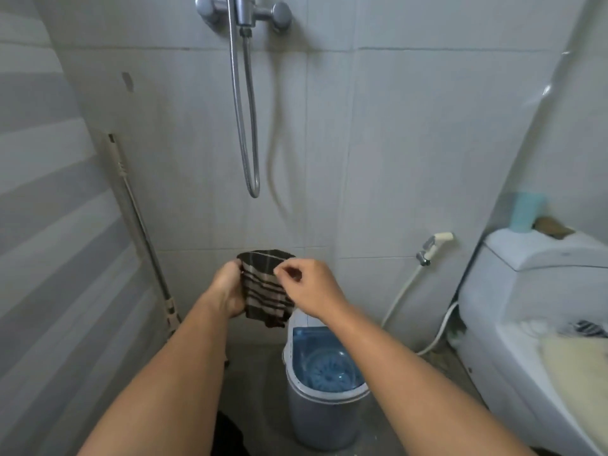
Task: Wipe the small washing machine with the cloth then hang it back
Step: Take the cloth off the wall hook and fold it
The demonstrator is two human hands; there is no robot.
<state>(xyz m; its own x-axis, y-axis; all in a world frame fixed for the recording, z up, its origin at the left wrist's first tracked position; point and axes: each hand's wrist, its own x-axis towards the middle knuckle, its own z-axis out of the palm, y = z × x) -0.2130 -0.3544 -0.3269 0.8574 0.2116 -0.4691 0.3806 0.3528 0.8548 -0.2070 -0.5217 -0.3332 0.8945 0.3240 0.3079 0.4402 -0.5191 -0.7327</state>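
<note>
striped cloth [265,284] held above the small washing machine [324,370]: left hand [227,291] clasps one edge, right hand [309,286] pinches the top. we should bunch it into a pad, then lower onto the rim.

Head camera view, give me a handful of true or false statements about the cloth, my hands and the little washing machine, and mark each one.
1. The striped cloth is held up in front of the wall tiles. True.
2. Only the right hand touches the cloth. False: the left hand grips its left edge, and the right hand pinches its top.
3. The small washing machine stands on the floor below the hands. True.
4. The cloth is lying on the washing machine. False: it hangs above it, in the hands.
5. The mop handle leans against the toilet. False: it leans in the left corner.
</note>
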